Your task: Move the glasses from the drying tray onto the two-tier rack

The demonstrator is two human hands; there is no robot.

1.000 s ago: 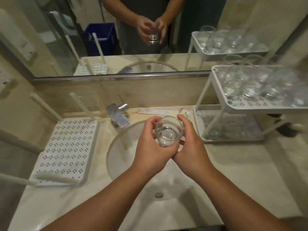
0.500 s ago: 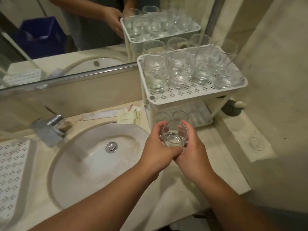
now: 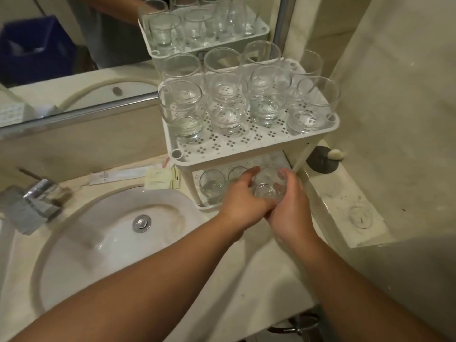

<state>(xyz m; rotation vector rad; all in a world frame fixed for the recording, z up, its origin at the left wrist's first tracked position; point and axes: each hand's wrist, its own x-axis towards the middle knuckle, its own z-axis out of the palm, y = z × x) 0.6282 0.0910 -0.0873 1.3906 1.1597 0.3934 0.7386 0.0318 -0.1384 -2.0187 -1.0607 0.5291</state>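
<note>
gripping one clear glass point(image 3: 269, 186) between them, the left hand point(image 3: 243, 201) and right hand point(image 3: 291, 206) hold it at the front edge of the rack point(image 3: 246, 154), level with the lower shelf. the left hand's fingers curl round the glass's near-left side, the right hand's fingers wrap its right side, and the two hands touch below it. the glass is upright, mouth up, and whether its base rests on the lower shelf cannot be told.

just left of the held glass on the lower shelf stands another glass point(image 3: 212, 186), with a third point(image 3: 237, 172) partly hidden behind the left hand. the top shelf carries two rows of upright glasses point(image 3: 227, 104). left of the rack lies the sink point(image 3: 118, 233) set into the counter point(image 3: 246, 280), with the tap point(image 3: 37, 196) at its far-left rim. behind the rack, the mirror point(image 3: 74, 45) repeats the glasses.
</note>
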